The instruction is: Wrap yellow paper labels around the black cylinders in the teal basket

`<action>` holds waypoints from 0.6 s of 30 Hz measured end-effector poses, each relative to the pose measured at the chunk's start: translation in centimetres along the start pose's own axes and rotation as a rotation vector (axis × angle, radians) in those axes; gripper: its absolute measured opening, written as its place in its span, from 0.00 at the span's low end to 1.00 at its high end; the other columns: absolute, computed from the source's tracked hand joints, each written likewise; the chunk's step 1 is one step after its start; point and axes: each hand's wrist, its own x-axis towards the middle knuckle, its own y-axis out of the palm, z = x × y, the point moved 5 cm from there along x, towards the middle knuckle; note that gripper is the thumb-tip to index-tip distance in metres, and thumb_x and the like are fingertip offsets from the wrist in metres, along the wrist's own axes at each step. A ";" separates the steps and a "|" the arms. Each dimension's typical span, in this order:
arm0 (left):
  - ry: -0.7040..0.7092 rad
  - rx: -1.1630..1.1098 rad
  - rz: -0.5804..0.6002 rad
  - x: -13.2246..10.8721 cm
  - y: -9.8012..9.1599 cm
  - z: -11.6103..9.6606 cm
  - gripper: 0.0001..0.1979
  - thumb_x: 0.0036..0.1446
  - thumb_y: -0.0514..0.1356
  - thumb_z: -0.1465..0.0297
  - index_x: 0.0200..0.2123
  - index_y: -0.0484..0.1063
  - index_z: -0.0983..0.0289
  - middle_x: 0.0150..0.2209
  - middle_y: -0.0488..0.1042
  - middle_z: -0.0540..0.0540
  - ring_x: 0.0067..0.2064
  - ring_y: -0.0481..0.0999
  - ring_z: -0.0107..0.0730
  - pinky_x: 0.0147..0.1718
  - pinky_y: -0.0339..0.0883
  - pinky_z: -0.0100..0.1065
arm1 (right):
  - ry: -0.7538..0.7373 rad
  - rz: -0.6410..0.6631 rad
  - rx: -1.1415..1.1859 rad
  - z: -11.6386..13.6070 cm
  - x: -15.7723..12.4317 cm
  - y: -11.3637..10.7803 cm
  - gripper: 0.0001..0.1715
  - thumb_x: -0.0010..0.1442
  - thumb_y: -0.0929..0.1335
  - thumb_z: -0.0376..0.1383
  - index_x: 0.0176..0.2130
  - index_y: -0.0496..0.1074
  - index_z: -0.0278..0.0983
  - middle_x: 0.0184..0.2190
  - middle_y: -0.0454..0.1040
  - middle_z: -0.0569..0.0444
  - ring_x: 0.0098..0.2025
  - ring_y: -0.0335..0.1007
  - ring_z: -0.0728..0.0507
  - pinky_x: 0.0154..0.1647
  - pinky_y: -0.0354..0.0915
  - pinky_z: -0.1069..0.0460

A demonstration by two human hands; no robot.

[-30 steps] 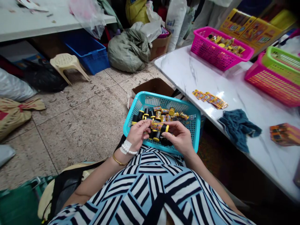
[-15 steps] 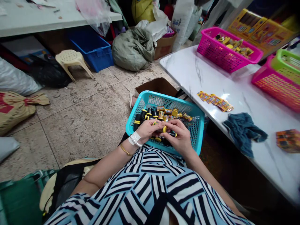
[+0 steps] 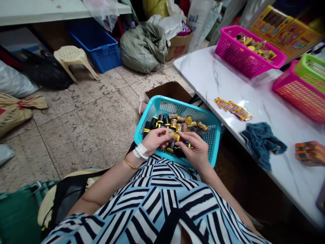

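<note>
Over the turquoise basket [image 3: 215, 135] on my lap, a small cylindrical container [image 3: 173, 136] with a printed yellow label and yellow end lies between my hands. My left hand [image 3: 153, 141] pinches its left end. The fingers of my right hand [image 3: 196, 148] close on the yellow end at the right. Below and around them in the basket are several black containers [image 3: 153, 122] with yellow caps, mostly on the left. Several labelled containers [image 3: 184, 127] lie toward the middle and right, beside some dark round pieces [image 3: 195, 130].
To the right, a marble-patterned table [image 3: 200, 74] bears flat yellow packets [image 3: 235, 109], a blue cloth [image 3: 262, 142], an orange stack [image 3: 309, 153] and pink baskets [image 3: 250, 67]. A brown carton [image 3: 167, 88] stands beyond my basket. Across the floor are a stool [image 3: 71, 56] and a blue crate [image 3: 104, 56].
The labelled container between my hands now shows its printed side, lying level, where before mostly its yellow end showed. My left hand has shifted slightly left, and the view has moved a little.
</note>
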 end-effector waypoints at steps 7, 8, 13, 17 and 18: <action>0.186 0.222 0.076 -0.5 1.2 -1.4 0.15 0.50 0.69 0.66 0.42 0.80 0.64 0.38 0.80 0.57 0.34 0.76 0.29 0.35 0.69 0.29 | 0.218 0.000 0.227 -1.5 -0.6 0.7 0.14 0.54 0.75 0.37 0.43 0.80 0.43 0.38 0.80 0.51 0.37 0.77 0.43 0.39 0.75 0.47; 0.221 0.256 0.092 -0.4 1.4 -1.7 0.14 0.51 0.69 0.67 0.42 0.80 0.64 0.41 0.80 0.57 0.38 0.77 0.32 0.39 0.69 0.30 | 0.283 0.003 0.285 -2.0 -0.7 0.9 0.13 0.54 0.75 0.38 0.42 0.80 0.42 0.37 0.80 0.51 0.36 0.77 0.44 0.39 0.75 0.48; 0.159 0.299 0.165 0.3 1.3 -1.2 0.24 0.52 0.67 0.60 0.52 0.74 0.63 0.36 0.79 0.57 0.32 0.76 0.30 0.31 0.69 0.29 | 0.320 -0.010 0.291 -2.7 -1.0 0.7 0.16 0.54 0.75 0.38 0.44 0.80 0.42 0.39 0.79 0.51 0.39 0.77 0.43 0.40 0.75 0.47; 0.082 0.319 0.112 0.3 0.8 -0.4 0.23 0.57 0.61 0.53 0.43 0.74 0.68 0.25 0.73 0.51 0.22 0.67 0.23 0.21 0.60 0.25 | 0.199 -0.035 0.191 -1.9 -0.9 0.3 0.16 0.51 0.77 0.36 0.42 0.81 0.42 0.40 0.80 0.49 0.39 0.77 0.44 0.41 0.75 0.48; 0.136 0.369 0.097 0.3 0.8 -0.5 0.21 0.58 0.61 0.54 0.41 0.74 0.68 0.27 0.74 0.51 0.24 0.68 0.24 0.23 0.62 0.26 | 0.225 -0.044 0.219 -2.0 -0.9 0.4 0.16 0.50 0.77 0.36 0.41 0.81 0.42 0.39 0.81 0.50 0.38 0.77 0.44 0.40 0.75 0.48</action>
